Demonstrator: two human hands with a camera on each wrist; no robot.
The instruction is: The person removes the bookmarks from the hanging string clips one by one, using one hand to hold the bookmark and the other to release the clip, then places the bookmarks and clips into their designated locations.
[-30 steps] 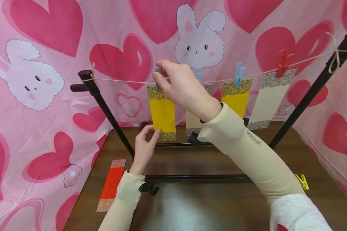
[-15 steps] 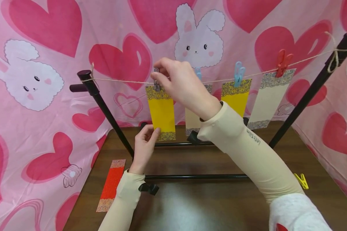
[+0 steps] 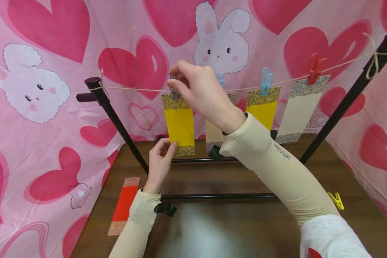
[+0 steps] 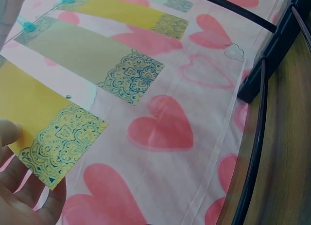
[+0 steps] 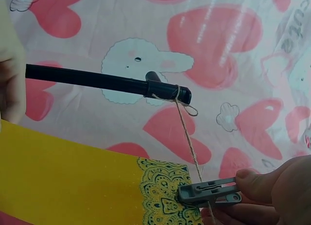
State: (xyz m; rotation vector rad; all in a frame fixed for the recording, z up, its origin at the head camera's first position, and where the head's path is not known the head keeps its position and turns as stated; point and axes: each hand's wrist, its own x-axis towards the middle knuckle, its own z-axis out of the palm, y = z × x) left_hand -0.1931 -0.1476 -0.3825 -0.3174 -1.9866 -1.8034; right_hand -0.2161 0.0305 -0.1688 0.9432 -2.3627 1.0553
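A yellow bookmark-shaped card (image 3: 179,125) with patterned ends hangs at the twine line (image 3: 132,88). My right hand (image 3: 201,91) pinches a grey clothespin (image 5: 209,192) by its handle ends. In the right wrist view the clothespin's nose overlaps the card's top edge, and the twine passes at the clothespin. Lower down, my left hand (image 3: 160,159) holds the same card near its bottom left edge, thumb in front and fingers behind, as the left wrist view shows.
Cream card (image 3: 214,134), yellow card (image 3: 263,107) and white card (image 3: 304,109) hang further right, on blue clothespins (image 3: 266,81) and a red clothespin (image 3: 316,69). On the table (image 3: 206,229) lie a red card (image 3: 126,204) and yellow clothespin (image 3: 336,201). Black frame posts (image 3: 120,123) support the line.
My right hand has shifted slightly left and up with the grey clothespin, and the yellow card has moved a little left with it. The left hand keeps its hold.
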